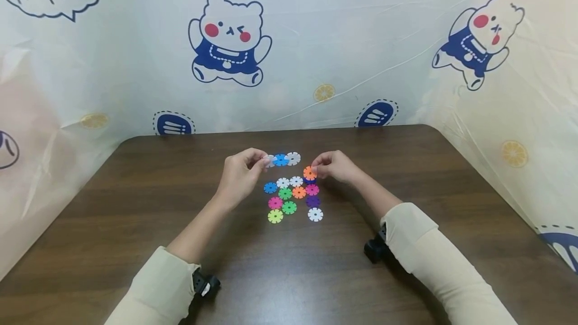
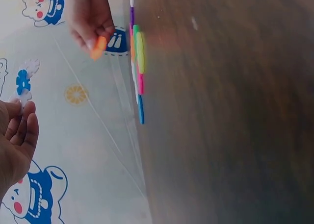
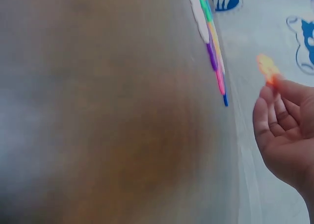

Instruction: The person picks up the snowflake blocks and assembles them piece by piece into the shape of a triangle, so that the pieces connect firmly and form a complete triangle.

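My left hand (image 1: 241, 174) pinches one end of a short chain of joined snowflake discs, white, blue and white; its blue middle disc (image 1: 281, 160) shows plainly. In the left wrist view the chain (image 2: 23, 82) stands up from the fingertips. Between thumb and fingers, my right hand (image 1: 337, 165) holds an orange snowflake disc (image 1: 309, 173), seen nearly edge-on in the left wrist view. In the head view this disc partly covers a dark blue disc (image 1: 309, 181). Just below both hands in that view lie several loose discs, among them a green disc (image 1: 289, 207) and a pink disc (image 1: 312, 189).
The discs lie on a brown wooden table (image 1: 253, 270). Behind the table's far edge hangs a pale cloth (image 1: 298, 44) printed with bears and lemon slices. Each forearm wears a black wrist camera (image 1: 377, 249) near a rolled cream sleeve (image 1: 155, 285).
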A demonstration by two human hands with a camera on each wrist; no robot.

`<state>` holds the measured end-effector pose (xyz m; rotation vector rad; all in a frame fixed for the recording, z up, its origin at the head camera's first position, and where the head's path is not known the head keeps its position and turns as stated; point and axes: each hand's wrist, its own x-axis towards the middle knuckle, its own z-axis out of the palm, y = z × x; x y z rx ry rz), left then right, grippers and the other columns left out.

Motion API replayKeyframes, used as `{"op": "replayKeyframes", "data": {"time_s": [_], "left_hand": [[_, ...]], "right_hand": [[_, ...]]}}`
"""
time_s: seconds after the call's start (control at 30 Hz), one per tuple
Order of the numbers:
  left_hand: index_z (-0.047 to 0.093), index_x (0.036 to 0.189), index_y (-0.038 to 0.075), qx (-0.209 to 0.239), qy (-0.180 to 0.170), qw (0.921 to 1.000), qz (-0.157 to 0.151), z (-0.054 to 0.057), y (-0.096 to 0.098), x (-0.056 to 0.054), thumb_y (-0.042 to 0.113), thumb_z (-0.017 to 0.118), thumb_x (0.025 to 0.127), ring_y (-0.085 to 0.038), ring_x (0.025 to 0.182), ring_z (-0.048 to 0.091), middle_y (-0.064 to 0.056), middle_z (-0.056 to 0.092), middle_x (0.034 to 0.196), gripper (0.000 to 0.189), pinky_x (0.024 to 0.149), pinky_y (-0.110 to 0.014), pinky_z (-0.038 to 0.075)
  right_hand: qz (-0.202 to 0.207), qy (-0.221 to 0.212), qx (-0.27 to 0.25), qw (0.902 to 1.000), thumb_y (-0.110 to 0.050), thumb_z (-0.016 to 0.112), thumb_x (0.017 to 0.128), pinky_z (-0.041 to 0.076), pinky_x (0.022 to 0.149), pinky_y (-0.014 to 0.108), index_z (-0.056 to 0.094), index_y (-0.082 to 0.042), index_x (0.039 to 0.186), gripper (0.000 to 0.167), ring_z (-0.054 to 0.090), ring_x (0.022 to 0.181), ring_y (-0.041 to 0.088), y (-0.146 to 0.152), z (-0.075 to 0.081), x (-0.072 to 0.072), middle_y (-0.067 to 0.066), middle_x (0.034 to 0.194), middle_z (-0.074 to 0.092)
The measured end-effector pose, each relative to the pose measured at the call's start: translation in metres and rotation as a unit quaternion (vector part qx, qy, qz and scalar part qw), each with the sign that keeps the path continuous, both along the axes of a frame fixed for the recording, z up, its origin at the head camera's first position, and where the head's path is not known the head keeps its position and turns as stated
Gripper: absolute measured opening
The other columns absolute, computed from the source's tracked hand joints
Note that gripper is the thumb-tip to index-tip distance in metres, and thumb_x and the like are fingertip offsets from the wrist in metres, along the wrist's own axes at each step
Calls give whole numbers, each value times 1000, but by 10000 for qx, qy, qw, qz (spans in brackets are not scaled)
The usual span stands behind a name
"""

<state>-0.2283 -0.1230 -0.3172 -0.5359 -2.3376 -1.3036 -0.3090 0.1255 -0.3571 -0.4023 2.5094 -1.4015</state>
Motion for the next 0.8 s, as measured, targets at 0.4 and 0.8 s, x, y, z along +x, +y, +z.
{"op": "replayKeyframes", "data": {"time_s": [0.4,0.8], "left_hand": [[66,90,2,-103,-203,9997,-69,-3,-4,0,10,66,85,-23,66,58,-9,64,75,10,52,-24,47],[67,89,2,-140,-461,9979,-430,-5,-2,2,8,66,85,-17,63,58,-7,65,74,7,50,-23,44]], "right_hand": [[-289,-353,-1802,9826,-9,56,92,51,76,38,55,5,101,17,58,75,22,3,12,50,11,84,59],[-59,-474,-2486,9674,-6,55,92,50,68,27,54,8,101,16,57,71,17,1,18,62,7,80,59]]}}
